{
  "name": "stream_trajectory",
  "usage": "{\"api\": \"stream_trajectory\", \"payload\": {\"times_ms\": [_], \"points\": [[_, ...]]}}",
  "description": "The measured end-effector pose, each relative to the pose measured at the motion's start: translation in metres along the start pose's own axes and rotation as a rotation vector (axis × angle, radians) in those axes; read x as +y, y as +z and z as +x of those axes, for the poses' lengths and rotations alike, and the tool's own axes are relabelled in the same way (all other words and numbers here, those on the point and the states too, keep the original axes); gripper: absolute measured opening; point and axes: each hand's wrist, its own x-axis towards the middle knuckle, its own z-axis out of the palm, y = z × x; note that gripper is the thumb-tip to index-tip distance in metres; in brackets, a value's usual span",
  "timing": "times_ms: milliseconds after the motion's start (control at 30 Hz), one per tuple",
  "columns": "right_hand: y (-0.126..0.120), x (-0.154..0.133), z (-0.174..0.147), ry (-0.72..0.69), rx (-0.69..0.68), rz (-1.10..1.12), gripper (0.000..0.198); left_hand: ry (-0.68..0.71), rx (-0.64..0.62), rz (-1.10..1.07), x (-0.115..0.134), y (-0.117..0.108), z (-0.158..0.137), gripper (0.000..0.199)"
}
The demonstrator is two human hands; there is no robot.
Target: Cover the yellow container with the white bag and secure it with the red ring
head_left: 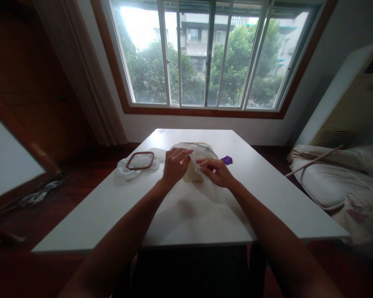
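Readable text: none, not one word or number that I can make out from here.
Far left corner of the desk (81, 223): a faint purplish mark (162, 131) on the white top, and no, too small and washed out; I can't tell whether it's print.
Purple piece (226, 160): lying on the desk, dark and tiny from this spot, any lettering beyond reading.
Pale bundle (371, 227) on the right: a reddish patch (357, 214) showing on it, blurred, and whether it's a printed label I can't say.
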Motion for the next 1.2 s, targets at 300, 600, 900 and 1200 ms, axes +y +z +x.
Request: {"api": "stream_trajectory", "payload": {"times_ms": [300, 600, 900, 1200], "points": [[-0.01, 0.011, 0.0, 0.012, 0.084, -0.156, 0.015, 0.065, 0.213, -0.034, -0.009, -0.022, 0.006, 0.017], [-0.032, 0.034, -0.006, 0.122, -0.018, -0.341, 0.018, 0.028, -0.49, -0.017, -0.027, -0.043, 0.011, 0.021], [-0.038, 0.045, -0.007, 0.18, 0.328, -0.397, 0.033, -0.125, -0.164, -0.014, -0.045, -0.041, 0.016, 0.037], [-0.026, 0.047, -0.004, 0.105, 0.259, -0.215, 0.036, -0.433, -0.19, -0.594, -0.071, 0.014, -0.01, 0.056]]}}
